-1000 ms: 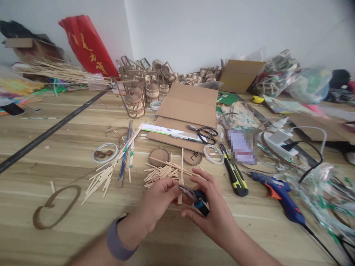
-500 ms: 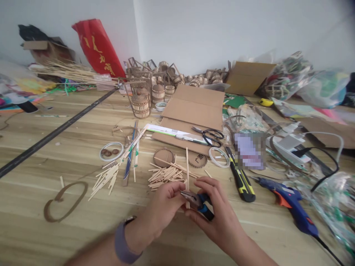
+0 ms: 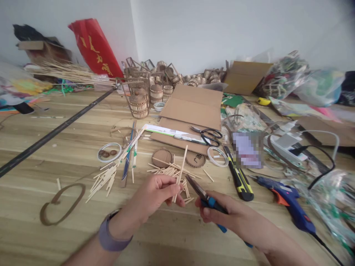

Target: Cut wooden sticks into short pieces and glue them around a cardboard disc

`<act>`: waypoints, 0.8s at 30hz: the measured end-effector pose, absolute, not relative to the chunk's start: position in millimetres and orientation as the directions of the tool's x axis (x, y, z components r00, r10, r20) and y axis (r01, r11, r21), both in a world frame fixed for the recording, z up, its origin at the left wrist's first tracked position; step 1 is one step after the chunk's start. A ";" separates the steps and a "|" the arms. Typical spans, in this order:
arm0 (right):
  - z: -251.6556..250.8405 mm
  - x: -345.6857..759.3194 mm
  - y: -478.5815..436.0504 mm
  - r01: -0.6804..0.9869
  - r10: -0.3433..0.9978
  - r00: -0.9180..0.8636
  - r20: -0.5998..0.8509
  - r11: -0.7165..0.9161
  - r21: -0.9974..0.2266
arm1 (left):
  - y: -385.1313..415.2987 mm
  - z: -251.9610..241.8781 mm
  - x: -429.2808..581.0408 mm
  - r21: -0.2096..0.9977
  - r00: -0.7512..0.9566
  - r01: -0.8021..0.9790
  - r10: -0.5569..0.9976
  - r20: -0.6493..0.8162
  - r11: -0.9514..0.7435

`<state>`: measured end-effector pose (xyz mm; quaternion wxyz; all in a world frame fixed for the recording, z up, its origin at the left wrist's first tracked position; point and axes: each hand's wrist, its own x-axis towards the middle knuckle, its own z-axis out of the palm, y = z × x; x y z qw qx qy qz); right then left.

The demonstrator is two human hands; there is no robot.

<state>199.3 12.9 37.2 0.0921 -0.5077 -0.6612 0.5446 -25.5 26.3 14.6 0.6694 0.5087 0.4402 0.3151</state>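
Note:
My left hand [image 3: 155, 195] pinches a thin bamboo stick [image 3: 181, 168] that tilts up and to the right over a loose pile of short cut sticks [image 3: 169, 173]. My right hand [image 3: 224, 212] is closed round the blue handles of a pair of pliers [image 3: 201, 192], whose metal jaws point up-left toward the stick and stand a little to its right, apart from it. A purple band sits on my left wrist.
A yellow-black utility knife [image 3: 240, 180], a blue glue gun [image 3: 285, 195], scissors [image 3: 208, 135] on flat cardboard [image 3: 191, 107], a tape ring [image 3: 217, 156], round cardboard discs [image 3: 163, 157], another stick pile [image 3: 104, 179], a cardboard loop [image 3: 62, 203] and small woven baskets [image 3: 138, 105] lie on the wooden floor.
The pliers have come off the stick and my right hand has drawn back to the right. The stick, upright before, now tilts to the right in my left hand.

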 end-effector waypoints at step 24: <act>29.4 188.7 10.2 0.498 0.673 -0.612 -0.415 -0.080 -0.863 | 12.8 10.0 -19.0 0.934 0.627 0.150 0.700 -0.343 0.323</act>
